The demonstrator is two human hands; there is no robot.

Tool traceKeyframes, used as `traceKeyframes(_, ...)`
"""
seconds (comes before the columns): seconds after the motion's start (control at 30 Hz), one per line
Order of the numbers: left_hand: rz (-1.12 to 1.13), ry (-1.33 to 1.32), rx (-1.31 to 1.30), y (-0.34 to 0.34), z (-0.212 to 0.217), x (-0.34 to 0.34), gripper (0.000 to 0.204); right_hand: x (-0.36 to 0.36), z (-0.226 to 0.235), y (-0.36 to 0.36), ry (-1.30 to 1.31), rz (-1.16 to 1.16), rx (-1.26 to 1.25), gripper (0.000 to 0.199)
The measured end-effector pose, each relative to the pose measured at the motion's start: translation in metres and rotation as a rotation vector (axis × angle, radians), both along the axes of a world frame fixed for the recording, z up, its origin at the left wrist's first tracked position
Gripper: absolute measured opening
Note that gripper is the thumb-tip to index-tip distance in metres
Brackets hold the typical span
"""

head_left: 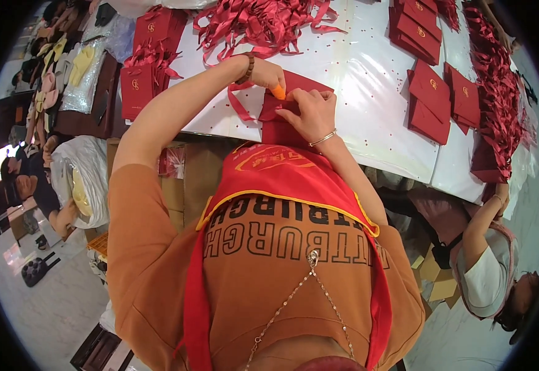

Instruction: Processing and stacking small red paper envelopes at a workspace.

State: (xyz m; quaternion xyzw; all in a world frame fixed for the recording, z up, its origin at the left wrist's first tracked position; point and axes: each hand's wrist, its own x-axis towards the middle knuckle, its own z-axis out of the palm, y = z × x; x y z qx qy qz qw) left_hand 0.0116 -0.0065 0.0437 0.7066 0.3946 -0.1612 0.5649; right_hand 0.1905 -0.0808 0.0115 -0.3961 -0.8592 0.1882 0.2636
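A dark red paper gift bag lies flat at the near edge of the white table, just in front of me. My left hand, with a bead bracelet on the wrist and an orange cover on one fingertip, pinches the bag's top edge. My right hand, with a thin bangle, presses on the bag's top beside it. A red ribbon handle loops out from the bag to the left.
A heap of loose red ribbons lies at the back of the table. Stacks of flat red bags sit at left and right. Another person sits at lower right. Sacks and boxes stand on the floor at left.
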Motion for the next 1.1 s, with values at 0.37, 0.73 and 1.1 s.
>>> traceKeyframes(0.37,0.416,-0.218,0.453,0.005,-0.057,0.001,0.024,-0.006,-0.007,-0.002,0.057,0.04,-0.026,0.023)
traceKeyframes(0.73,0.524,0.702,0.655,-0.04,-0.065,-0.033,0.045,0.003,-0.036,0.022,-0.096,-0.089,-0.211,0.025)
traceKeyframes(1.1,1.545,-1.185,0.187,-0.028,-0.043,-0.099,0.004,0.002,-0.044,0.032,-0.126,-0.067,-0.291,0.028)
